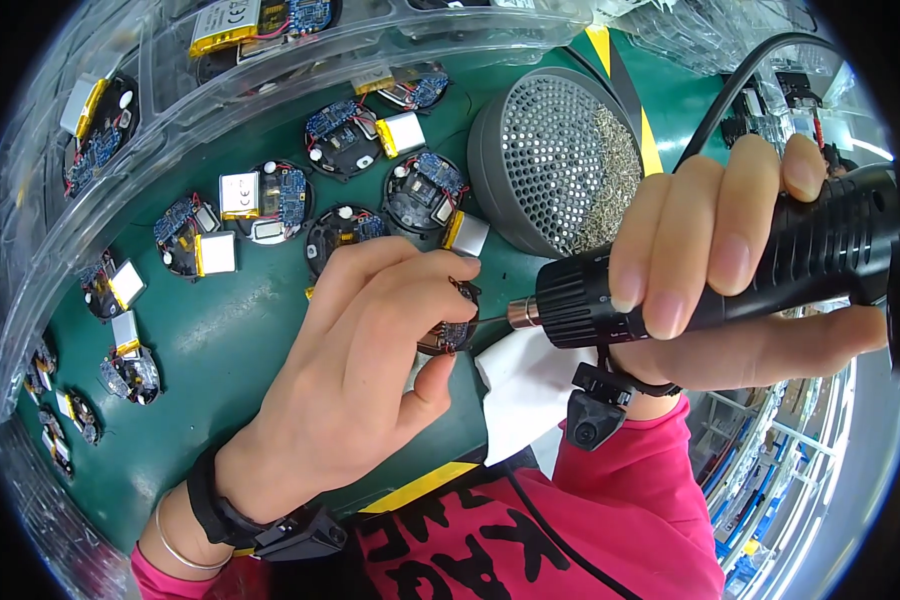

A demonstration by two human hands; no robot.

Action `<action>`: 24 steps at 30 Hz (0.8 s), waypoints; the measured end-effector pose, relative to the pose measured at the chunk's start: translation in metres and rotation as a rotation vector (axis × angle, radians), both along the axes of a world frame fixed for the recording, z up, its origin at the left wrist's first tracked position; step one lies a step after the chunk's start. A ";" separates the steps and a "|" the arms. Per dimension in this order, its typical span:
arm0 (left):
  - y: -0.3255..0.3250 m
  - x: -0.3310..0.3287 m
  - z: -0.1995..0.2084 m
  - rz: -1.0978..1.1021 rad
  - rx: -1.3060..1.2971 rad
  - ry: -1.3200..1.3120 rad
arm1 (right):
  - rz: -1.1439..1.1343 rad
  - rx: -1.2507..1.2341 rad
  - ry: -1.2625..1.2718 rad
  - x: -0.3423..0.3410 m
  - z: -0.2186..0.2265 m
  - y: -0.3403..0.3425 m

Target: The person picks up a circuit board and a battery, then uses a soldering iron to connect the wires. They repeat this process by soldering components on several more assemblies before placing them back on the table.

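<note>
My left hand (370, 345) pinches a small round circuit-board assembly (454, 322) between thumb and fingers, just above the green mat. Most of the piece is hidden behind those fingers. In my right hand (715, 250) is a black electric screwdriver (585, 295), held nearly level with the fingers wrapped over its body. Its thin bit points left and reaches the assembly's edge; whether it sits in a screw cannot be made out. Beneath the two hands lies a white cloth or paper (515, 385).
A grey perforated bowl (490, 165) holds many small screws (610, 170) at its right side. Several round board assemblies (342, 138) with silver battery packs lie on the green mat (240, 330). Clear plastic trays (170, 150) curve along the left and back. A black cable (760, 60) arches at the right.
</note>
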State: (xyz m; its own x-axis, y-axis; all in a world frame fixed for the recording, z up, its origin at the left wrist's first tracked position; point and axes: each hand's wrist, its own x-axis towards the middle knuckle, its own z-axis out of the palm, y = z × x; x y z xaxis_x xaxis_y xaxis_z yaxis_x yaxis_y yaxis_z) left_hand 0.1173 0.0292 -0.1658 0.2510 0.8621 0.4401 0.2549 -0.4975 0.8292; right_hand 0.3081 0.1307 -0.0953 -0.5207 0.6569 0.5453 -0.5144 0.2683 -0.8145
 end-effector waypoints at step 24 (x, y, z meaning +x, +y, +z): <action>-0.004 0.001 0.004 -0.006 -0.030 0.036 | 0.047 -0.218 0.193 0.006 -0.013 0.003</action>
